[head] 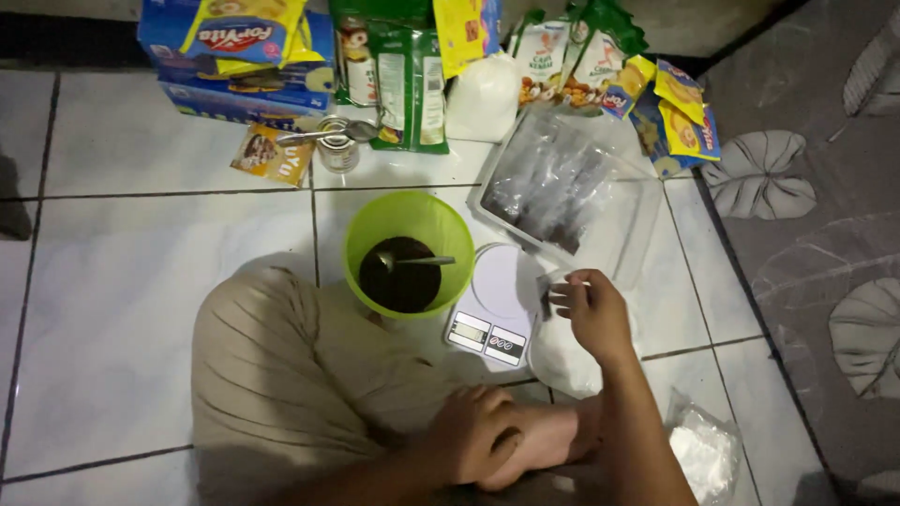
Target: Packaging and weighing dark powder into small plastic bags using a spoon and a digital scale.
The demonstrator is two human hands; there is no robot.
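Two hands apart: right hand (pixel 592 314) pinching bag (pixel 562 347) beside scale (pixel 495 305) and bowl (pixel 408 253), left hand (pixel 473 433) clasping foot (pixel 544 440), packets (pixel 412 75) behind, dim.

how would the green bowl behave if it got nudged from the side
The green bowl looks like thin plastic, so probably light and apt to slide on the glossy tile. The dark mix in its bottom likely steadies it. The spoon propped inside might shift or clatter.
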